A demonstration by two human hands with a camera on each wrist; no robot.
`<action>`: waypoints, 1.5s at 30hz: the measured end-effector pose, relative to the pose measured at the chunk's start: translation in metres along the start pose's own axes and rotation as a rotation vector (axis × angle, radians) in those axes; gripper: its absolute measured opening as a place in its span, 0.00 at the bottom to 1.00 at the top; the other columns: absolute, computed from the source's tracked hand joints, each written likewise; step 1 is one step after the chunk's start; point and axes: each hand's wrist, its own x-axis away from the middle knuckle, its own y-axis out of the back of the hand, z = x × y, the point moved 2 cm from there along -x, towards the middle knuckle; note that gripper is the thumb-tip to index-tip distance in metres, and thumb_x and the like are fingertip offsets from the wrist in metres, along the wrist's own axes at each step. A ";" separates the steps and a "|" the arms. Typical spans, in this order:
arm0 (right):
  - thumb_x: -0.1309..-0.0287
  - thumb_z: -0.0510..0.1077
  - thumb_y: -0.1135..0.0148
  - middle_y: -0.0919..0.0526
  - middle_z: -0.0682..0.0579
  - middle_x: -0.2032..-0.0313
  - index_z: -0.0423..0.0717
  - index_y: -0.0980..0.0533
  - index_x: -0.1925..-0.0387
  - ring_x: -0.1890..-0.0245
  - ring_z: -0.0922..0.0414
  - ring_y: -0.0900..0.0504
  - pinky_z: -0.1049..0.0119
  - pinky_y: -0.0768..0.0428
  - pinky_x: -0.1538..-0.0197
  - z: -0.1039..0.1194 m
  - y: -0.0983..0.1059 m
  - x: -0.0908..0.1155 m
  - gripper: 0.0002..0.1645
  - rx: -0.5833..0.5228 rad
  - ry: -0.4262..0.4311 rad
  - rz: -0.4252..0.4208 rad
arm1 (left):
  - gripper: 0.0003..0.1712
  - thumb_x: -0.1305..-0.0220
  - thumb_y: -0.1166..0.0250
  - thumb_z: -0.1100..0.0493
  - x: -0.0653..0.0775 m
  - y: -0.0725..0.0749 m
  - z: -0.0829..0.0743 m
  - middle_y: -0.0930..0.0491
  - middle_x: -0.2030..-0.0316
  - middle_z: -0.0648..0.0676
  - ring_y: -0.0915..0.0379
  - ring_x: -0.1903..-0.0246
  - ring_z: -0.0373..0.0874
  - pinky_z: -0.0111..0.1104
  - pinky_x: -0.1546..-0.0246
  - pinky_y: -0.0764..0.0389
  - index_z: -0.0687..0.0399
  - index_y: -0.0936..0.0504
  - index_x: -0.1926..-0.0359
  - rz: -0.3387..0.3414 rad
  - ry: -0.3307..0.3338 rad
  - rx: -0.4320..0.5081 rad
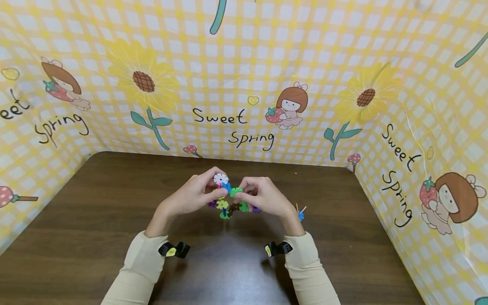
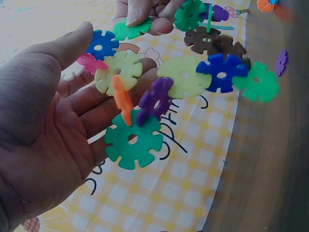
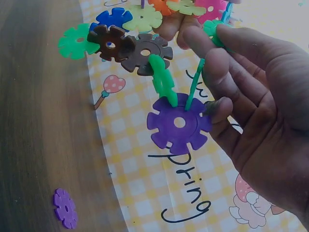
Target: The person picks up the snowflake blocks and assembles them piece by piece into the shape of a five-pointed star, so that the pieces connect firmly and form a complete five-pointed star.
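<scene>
Both hands hold up one chain of notched plastic snowflake discs above the table. My left hand [image 1: 190, 193] grips its left end, thumb by a blue disc [image 2: 102, 45] and fingers behind a pale yellow disc [image 2: 119, 72]. A white disc [image 1: 220, 179] and a pink disc [image 2: 91, 63] join there. My right hand [image 1: 264, 197] pinches a green disc [image 2: 131, 29] between thumb and fingers, its edge right at the blue disc. Below hang a teal disc [image 2: 133, 140], brown discs [image 3: 146, 54] and a large purple disc [image 3: 179, 123], linked in a curve.
A loose purple disc [image 3: 64, 208] lies on the brown wooden table [image 1: 76, 237]. To the right of my right wrist sits a small blue piece [image 1: 301, 216] with orange parts sticking up. A yellow checked cloth [image 1: 236, 76] walls the back and sides.
</scene>
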 end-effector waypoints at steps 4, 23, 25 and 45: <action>0.33 0.33 0.39 0.16 0.37 0.75 0.37 0.24 0.69 0.85 0.40 0.25 0.67 0.28 0.81 0.000 0.001 0.000 0.07 -0.020 -0.008 0.021 | 0.13 0.28 0.38 0.56 -0.001 0.000 -0.002 0.15 0.64 0.53 0.19 0.67 0.44 0.33 0.68 0.20 0.49 0.30 0.46 -0.007 -0.008 0.008; 0.32 0.33 0.41 0.13 0.39 0.71 0.35 0.25 0.67 0.86 0.34 0.27 0.68 0.30 0.82 0.002 -0.004 0.000 0.07 -0.040 -0.036 -0.009 | 0.12 0.26 0.40 0.53 0.002 -0.004 -0.005 0.28 0.77 0.48 0.36 0.84 0.38 0.30 0.78 0.32 0.51 0.34 0.58 -0.001 0.025 -0.064; 0.32 0.33 0.40 0.13 0.40 0.71 0.35 0.24 0.67 0.87 0.38 0.27 0.68 0.30 0.82 0.003 -0.004 0.000 0.06 -0.040 -0.038 -0.022 | 0.11 0.26 0.40 0.53 0.002 -0.004 -0.006 0.30 0.78 0.47 0.37 0.84 0.38 0.30 0.78 0.32 0.51 0.35 0.58 -0.006 0.022 -0.074; 0.32 0.36 0.39 0.11 0.45 0.70 0.40 0.25 0.66 0.92 0.50 0.29 0.67 0.31 0.85 -0.025 -0.003 -0.003 0.05 -0.096 0.017 -0.086 | 0.12 0.28 0.37 0.55 -0.005 -0.013 -0.017 0.25 0.74 0.46 0.29 0.79 0.36 0.30 0.79 0.27 0.54 0.33 0.57 -0.160 -0.078 -0.104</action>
